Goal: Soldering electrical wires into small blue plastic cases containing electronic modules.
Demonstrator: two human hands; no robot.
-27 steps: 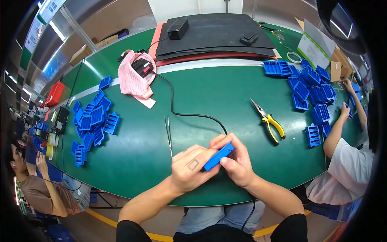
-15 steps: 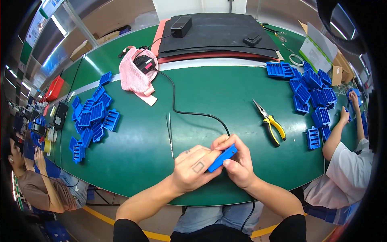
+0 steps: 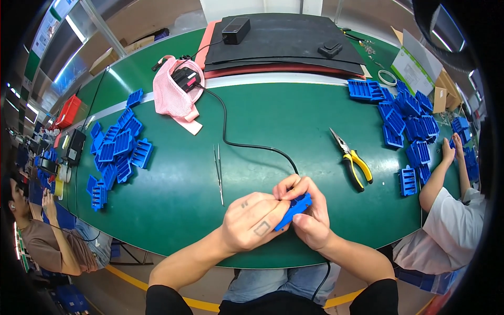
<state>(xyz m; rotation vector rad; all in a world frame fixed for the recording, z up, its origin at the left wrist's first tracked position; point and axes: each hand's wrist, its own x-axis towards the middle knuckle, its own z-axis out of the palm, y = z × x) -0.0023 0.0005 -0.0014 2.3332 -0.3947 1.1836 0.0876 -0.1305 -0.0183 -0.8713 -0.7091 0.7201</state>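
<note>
Blue holder: Held up between both hands, over the near edge of the desk. Slanted, with the right end farther from the body and a long side facing back.

Left hand: Curled nearly closed on the left end, fingertips gathered at the top. Thumb mostly hidden.

Right hand: Half curled around the right end, thumb against the near side, front fingertips brought in to meet those of the left.

Step in hand: Probably close fingertip work on the upper side. Any small piece pinched there, too hidden to make out.

Next move: Seems to call for a firm, level hold by the right thumb, with light, exact pressure from the fingertips. A slight turn of the wrist might help to bring the upper side into sight.

Tweezers: Lying ahead of the left hand, untouched.

Pliers: Lying beyond the right hand, untouched, tip pointing away.

Cord: Running from the pink pouch to behind the hands. Contact with them unclear.

Left pile: Slotted, blue, well apart from the hands.

Right pile: Likewise slotted and blue, beyond the pliers.
</note>
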